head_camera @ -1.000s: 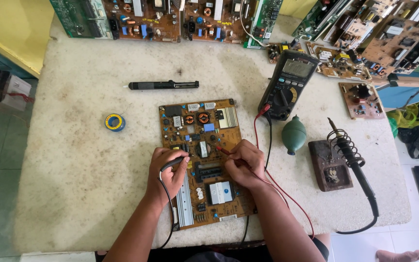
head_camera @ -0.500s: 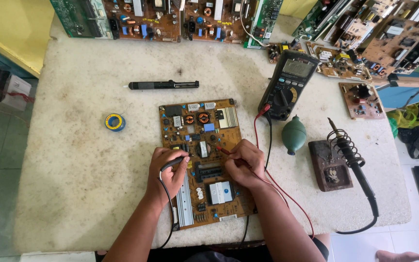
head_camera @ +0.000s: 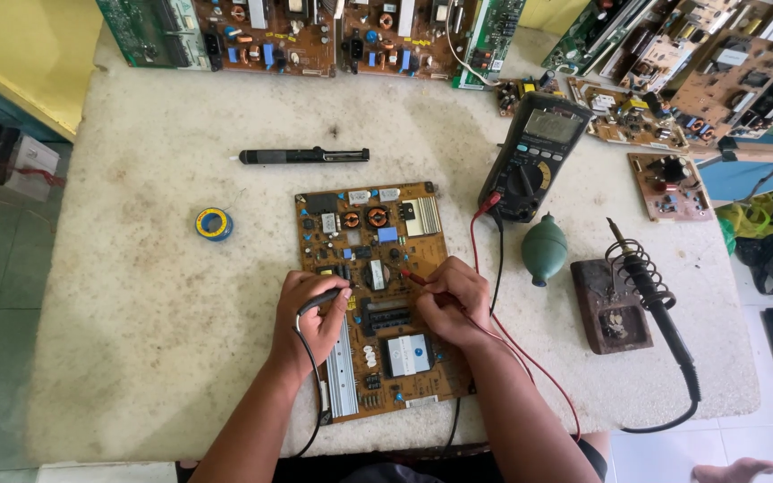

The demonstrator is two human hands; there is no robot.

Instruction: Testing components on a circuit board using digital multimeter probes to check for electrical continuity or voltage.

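A stone-topped worktable is being viewed from above. Toward its left, a small roll of solder wire on a blue and yellow spool is lying flat, and farther back a black desoldering pump is lying on its side. At the centre, a brown circuit board is lying flat near the front edge (its lower part is being partly covered by the two hands). The left hand is being rested on the board's left side, its fingers closed around a black test probe whose tip is being pressed toward the components. The right hand is being rested on the board's right side, its fingers pinched shut on a red test probe. Red and black leads are being run back to a dark multimeter propped just right of the board. Beside it, a green rubber blower bulb is lying, then a soldering iron is being held in a coiled stand on a rusty base. More circuit boards are being leaned along the far edge.
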